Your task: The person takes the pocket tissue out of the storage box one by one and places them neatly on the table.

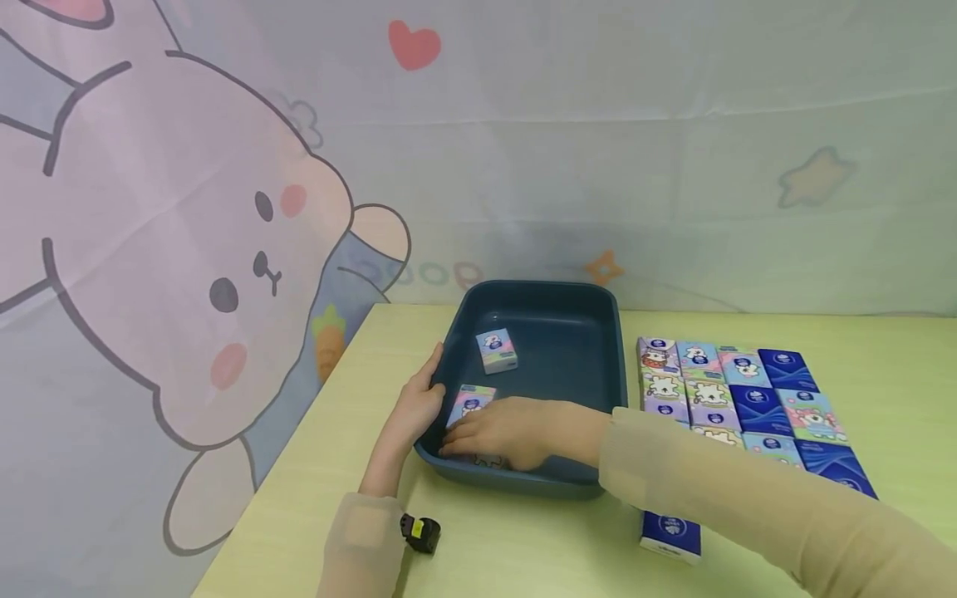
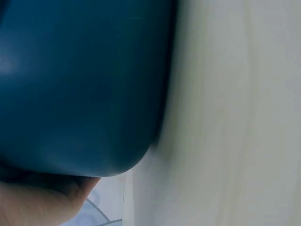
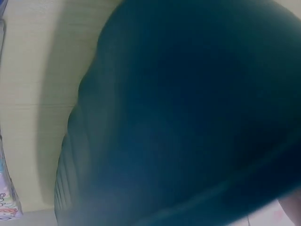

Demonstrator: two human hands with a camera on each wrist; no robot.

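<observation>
A dark blue plastic bin (image 1: 523,292) stands on the table. My left hand (image 1: 407,407) grips its left rim, thumb on the rim and fingers along the outer wall; the left wrist view shows the hand (image 2: 42,202) against the bin's side. My right hand (image 1: 508,432) reaches into the front left corner, its fingers bent over a small tissue pack (image 1: 489,460) mostly hidden beneath it; the thumb is out of sight. Just behind those fingers lies a pink and blue tissue pack (image 1: 471,399). Another tissue pack (image 1: 497,350) lies farther back in the bin.
Several tissue packs (image 1: 714,402), patterned and dark blue, lie in rows right of the bin. A dark blue pack (image 1: 670,536) sits nearer the front, below the right sleeve. By the left sleeve is a small black device (image 1: 423,534). A printed cloth (image 1: 523,166) hangs behind the table.
</observation>
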